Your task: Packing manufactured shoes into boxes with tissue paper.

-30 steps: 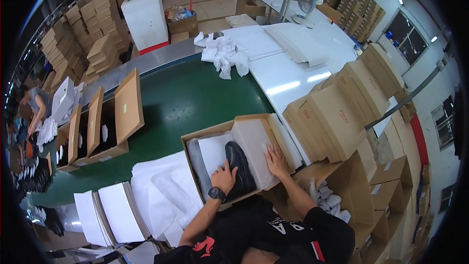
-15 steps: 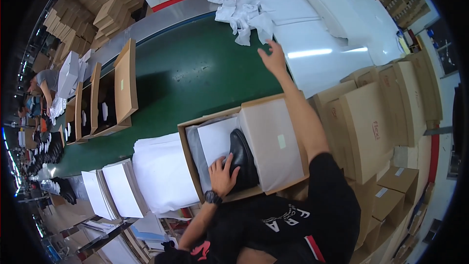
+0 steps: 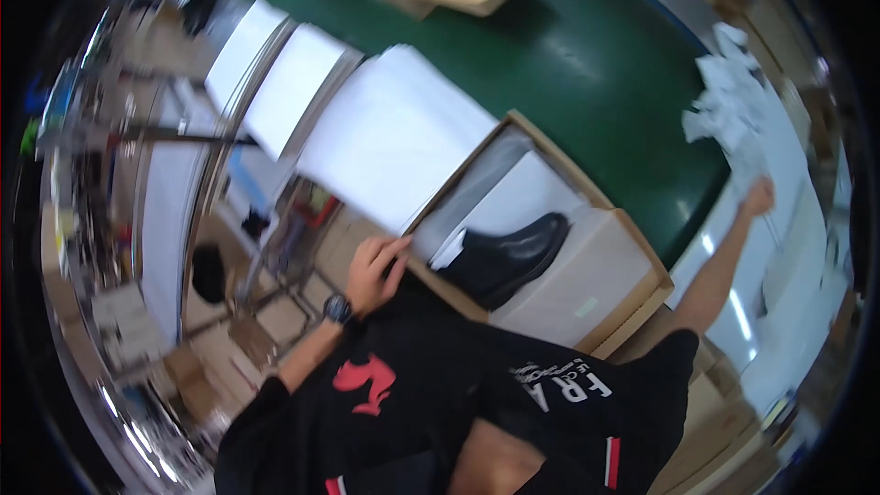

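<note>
Left hand (image 3: 371,270) on shoebox (image 3: 632,261) edge, grip spread; right hand (image 3: 757,197) at white paper (image 3: 724,110), grip unclear; boot (image 3: 509,257) inside.

A green conveyor belt (image 3: 587,55) is seen running diagonally across the upper part of the view. White sheets (image 3: 390,133) are stacked beside it, over a metal frame (image 3: 220,183). A white table (image 3: 788,247) is lit by bright reflections at right. Blurred cardboard boxes (image 3: 137,312) are scattered at left.
</note>
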Demonstrator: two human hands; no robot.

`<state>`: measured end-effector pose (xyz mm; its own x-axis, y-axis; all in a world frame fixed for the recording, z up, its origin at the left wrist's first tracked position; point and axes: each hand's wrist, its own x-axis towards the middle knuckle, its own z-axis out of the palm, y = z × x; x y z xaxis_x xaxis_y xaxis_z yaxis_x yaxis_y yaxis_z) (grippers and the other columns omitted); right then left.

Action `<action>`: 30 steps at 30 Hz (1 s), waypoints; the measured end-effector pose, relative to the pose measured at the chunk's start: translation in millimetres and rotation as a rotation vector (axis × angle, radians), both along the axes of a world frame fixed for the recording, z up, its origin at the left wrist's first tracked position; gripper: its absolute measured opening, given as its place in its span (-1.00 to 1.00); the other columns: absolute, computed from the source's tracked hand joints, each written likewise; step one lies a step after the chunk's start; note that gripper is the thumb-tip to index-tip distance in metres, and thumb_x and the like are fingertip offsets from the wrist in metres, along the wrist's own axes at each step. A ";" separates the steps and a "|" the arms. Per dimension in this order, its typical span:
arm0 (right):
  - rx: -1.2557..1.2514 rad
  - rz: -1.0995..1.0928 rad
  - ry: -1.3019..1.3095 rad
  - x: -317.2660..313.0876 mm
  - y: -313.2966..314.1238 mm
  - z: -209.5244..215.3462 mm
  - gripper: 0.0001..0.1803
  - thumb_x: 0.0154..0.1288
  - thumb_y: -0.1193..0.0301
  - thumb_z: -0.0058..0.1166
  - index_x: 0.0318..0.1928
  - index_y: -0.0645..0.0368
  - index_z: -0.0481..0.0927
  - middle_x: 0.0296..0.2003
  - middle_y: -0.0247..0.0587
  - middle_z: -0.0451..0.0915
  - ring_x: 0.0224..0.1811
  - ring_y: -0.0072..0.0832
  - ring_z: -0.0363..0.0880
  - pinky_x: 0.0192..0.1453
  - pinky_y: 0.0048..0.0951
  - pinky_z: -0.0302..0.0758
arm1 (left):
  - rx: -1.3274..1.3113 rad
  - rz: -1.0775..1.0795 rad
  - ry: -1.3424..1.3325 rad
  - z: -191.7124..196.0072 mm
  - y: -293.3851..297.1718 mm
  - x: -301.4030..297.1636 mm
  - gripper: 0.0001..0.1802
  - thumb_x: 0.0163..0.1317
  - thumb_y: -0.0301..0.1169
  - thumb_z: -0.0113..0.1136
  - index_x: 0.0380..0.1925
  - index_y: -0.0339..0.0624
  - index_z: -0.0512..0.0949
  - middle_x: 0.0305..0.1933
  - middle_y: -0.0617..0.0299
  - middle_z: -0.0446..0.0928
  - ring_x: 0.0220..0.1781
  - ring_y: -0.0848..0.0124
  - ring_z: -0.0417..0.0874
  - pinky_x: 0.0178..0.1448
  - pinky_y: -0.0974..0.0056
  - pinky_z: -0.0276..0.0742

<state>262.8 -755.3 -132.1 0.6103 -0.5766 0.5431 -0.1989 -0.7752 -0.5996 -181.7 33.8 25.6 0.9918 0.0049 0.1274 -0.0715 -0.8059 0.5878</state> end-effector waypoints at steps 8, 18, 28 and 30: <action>0.800 0.320 -0.099 -175.6 254.9 277.4 -0.54 0.34 0.34 0.04 0.17 0.36 0.57 0.19 0.04 0.54 0.23 -0.09 0.51 0.38 -0.12 0.42 | -0.330 -0.255 -0.237 2.6 -35.8 56.8 -0.56 0.20 -0.45 0.32 0.12 -0.04 0.59 -0.09 0.17 0.58 -0.09 0.18 0.60 0.00 0.16 0.52; 1.286 0.684 -0.065 -356.1 443.7 337.8 -0.42 0.40 0.15 0.07 0.26 0.32 0.50 0.28 0.02 0.48 0.41 -0.10 0.33 0.52 0.02 0.22 | -0.581 -0.450 -0.618 72.9 -30.0 127.5 0.16 -0.12 -0.13 0.58 0.51 0.18 0.15 0.53 -0.05 0.10 0.50 -0.25 0.16 0.51 -0.45 -0.01; 1.850 0.953 0.002 -414.7 564.3 300.1 -0.32 0.43 -0.04 0.04 0.29 0.27 0.49 0.32 0.01 0.45 0.47 -0.16 0.23 0.55 -0.02 0.06 | -1.393 -0.586 0.121 23.2 22.5 31.3 0.07 0.01 -0.27 0.59 0.46 -0.12 0.13 0.28 0.19 0.35 0.28 0.28 0.41 0.28 0.13 0.45; 2.035 1.553 0.255 -417.1 560.2 245.8 -0.31 0.46 -0.07 -0.01 0.32 0.21 0.45 0.38 -0.06 0.39 0.46 -0.19 0.24 0.54 -0.10 0.06 | -1.322 -0.514 0.340 23.9 50.8 22.3 0.00 0.02 -0.35 0.59 0.43 -0.14 0.19 0.31 0.19 0.36 0.33 0.31 0.36 0.34 0.15 0.41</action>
